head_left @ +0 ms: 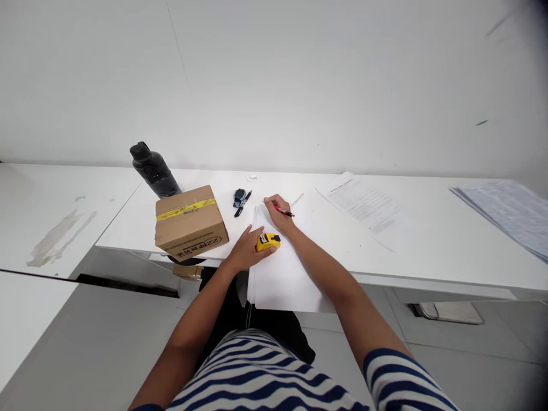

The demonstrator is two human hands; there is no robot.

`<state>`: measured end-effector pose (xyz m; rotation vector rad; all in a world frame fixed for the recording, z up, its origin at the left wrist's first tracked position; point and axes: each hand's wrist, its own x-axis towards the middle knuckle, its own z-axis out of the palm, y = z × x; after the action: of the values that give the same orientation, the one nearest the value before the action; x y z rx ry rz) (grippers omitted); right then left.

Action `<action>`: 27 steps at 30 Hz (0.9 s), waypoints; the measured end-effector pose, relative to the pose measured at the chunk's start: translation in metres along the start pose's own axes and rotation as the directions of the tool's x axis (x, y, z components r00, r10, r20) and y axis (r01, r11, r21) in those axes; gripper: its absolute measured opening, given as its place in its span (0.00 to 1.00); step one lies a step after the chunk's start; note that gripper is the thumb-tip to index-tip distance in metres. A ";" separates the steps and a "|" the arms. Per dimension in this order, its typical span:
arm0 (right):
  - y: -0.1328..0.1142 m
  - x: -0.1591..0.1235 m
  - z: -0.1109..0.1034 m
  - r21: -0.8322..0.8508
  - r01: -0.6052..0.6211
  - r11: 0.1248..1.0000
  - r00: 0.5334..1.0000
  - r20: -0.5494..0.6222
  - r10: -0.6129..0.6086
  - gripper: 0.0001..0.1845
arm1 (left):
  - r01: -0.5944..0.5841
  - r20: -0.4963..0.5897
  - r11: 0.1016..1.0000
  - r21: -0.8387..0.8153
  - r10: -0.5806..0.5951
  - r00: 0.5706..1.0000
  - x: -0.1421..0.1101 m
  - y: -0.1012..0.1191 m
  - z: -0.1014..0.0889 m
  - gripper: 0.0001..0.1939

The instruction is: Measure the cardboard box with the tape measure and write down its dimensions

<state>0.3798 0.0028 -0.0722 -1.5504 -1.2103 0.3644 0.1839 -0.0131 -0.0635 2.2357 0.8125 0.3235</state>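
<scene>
My left hand (247, 249) is closed around a yellow and black tape measure (268, 241) at the table's front edge, over the left side of some white paper sheets (285, 282). The sheets hang partly over the edge toward my body. Farther up the paper, my right hand (277, 208) is closed on a red and black pen (284, 211), which lies slanted across the fingers. The pen's writing end is too small to make out. Left of my left hand stands a cardboard box (190, 222) with yellow tape across its top.
A dark bottle (154, 170) stands behind the box. Near the middle lie a watch (240, 196), a black pen (243, 204) and a small white ring-shaped item (252, 178). Printed sheets (363, 202) lie to the right, with a paper stack (505, 214) farther right. A wall rises behind the table.
</scene>
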 end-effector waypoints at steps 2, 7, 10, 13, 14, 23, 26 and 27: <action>0.000 -0.002 0.007 0.191 -0.087 0.978 0.992 0.109 0.067 0.24 | -0.029 0.008 0.999 -0.018 0.029 1.000 0.002 0.001 -0.001 0.34; -0.004 -0.001 0.007 0.195 -0.168 0.966 0.973 0.187 0.132 0.24 | -0.042 -0.017 0.999 -0.028 0.041 0.999 0.005 0.004 -0.003 0.34; -0.006 -0.003 0.008 0.079 -0.165 0.983 0.979 0.136 0.154 0.24 | -0.046 -0.024 0.999 -0.023 0.045 0.999 0.005 0.003 -0.002 0.36; -0.005 -0.003 0.009 0.055 -0.183 0.982 0.976 0.134 0.174 0.21 | -0.050 -0.022 0.998 -0.022 0.050 0.999 0.006 0.002 -0.002 0.38; -0.004 -0.002 0.010 0.054 -0.193 0.980 0.973 0.140 0.184 0.21 | -0.048 -0.014 0.999 -0.021 0.048 0.999 0.006 0.002 -0.003 0.38; -0.002 -0.002 0.005 0.068 -0.208 0.976 0.966 0.173 0.193 0.19 | -0.056 -0.006 0.998 0.000 0.056 0.998 0.007 0.004 -0.002 0.37; -0.003 -0.003 0.005 0.068 -0.209 0.976 0.966 0.171 0.195 0.19 | -0.057 -0.006 0.998 -0.003 0.057 0.998 0.007 0.004 -0.002 0.37; -0.004 -0.003 0.005 0.066 -0.206 0.976 0.967 0.168 0.193 0.19 | -0.054 -0.003 0.999 0.001 0.054 0.999 0.007 0.004 -0.002 0.37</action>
<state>0.3731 0.0026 -0.0719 -1.5988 -1.1483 0.6752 0.1905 -0.0095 -0.0596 2.2614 0.7555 0.3523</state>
